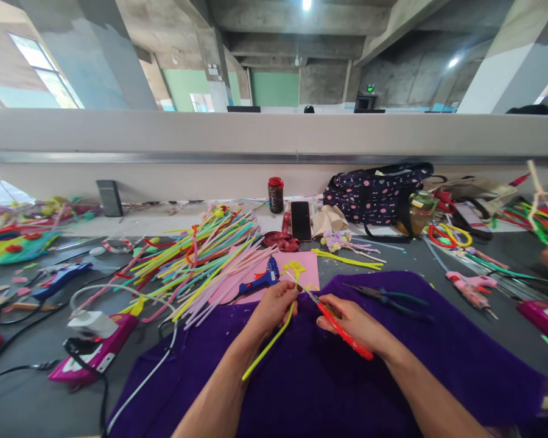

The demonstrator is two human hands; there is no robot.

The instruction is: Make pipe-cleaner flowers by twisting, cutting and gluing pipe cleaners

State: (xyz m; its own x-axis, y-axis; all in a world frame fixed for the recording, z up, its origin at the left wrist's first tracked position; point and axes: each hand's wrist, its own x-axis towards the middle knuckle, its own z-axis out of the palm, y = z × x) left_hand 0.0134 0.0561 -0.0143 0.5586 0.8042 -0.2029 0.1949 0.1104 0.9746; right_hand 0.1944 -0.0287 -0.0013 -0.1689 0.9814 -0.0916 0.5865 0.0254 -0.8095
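Observation:
My left hand (276, 307) pinches a yellow pipe cleaner (268, 350), whose long end hangs down toward me over the purple cloth (347, 389). In my right hand (347, 319) is a pair of red-handled scissors (344, 334), the blades pointing up and left close to my left fingers. Whether the blades touch the pipe cleaner I cannot tell. Just beyond, small yellow cut pieces (295, 269) lie on a pink sheet (308, 261), beside a blue glue gun (261, 278). Pliers (390, 297) with dark handles rest on the cloth at the right.
A large heap of coloured pipe cleaners (201, 261) spreads at left, near a magenta power strip (98, 353) with cords. Farther back stand a phone (301, 221), a red-lidded bottle (276, 196) and a patterned bag (369, 194). A pink glue gun (472, 286) lies right.

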